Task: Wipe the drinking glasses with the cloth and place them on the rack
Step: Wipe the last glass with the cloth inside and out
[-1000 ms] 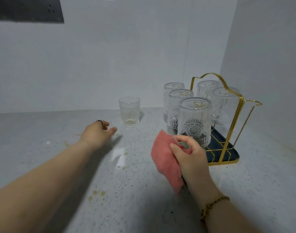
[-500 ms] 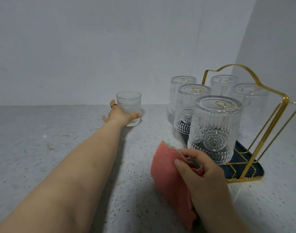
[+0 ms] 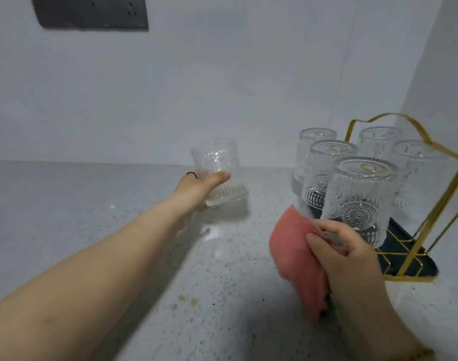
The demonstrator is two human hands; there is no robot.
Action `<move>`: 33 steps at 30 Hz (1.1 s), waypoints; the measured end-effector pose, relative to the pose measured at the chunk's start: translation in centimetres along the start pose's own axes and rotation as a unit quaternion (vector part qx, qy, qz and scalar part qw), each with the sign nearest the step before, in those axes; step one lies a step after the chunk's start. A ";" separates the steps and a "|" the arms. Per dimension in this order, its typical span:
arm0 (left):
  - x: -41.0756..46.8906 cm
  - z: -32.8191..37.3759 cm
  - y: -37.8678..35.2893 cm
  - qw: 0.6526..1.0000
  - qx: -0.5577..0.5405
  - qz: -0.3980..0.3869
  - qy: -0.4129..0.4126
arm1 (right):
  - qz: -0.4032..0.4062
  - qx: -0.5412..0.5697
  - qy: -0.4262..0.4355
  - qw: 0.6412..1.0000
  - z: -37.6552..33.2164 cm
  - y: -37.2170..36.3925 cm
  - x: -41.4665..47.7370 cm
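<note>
Head view: gripping tilted glass in left hand near tabletop's back edge. Pinching cloth in right hand beside rack's front corner, open tabletop between.

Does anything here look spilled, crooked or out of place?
The one glass off the rack is held tilted by the left hand. Small yellowish spots stain the counter near the forearm. Nothing on the rack looks off.

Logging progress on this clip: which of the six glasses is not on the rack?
The glass gripped by the left hand, tilted and mouth up, left of the gold rack. The other five glasses sit upside down on it.
</note>
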State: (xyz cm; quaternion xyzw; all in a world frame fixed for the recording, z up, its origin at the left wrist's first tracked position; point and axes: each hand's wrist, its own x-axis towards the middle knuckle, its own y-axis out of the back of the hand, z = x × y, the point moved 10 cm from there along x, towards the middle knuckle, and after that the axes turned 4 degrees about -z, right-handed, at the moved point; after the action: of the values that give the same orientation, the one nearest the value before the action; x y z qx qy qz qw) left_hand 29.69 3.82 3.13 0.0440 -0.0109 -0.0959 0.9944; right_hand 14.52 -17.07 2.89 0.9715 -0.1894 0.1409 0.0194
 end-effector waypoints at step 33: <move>-14.3 -3.2 -2.5 0.964 -0.253 -0.082 0.019 | -0.092 -0.050 0.056 0.993 -3.7 -9.1 -3.9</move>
State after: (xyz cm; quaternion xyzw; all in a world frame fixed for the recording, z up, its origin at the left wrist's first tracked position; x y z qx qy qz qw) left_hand 15.28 4.43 -0.46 -0.2060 0.0365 -0.1759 0.9619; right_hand 13.50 -6.88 5.51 0.9733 -0.1045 0.1826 0.0915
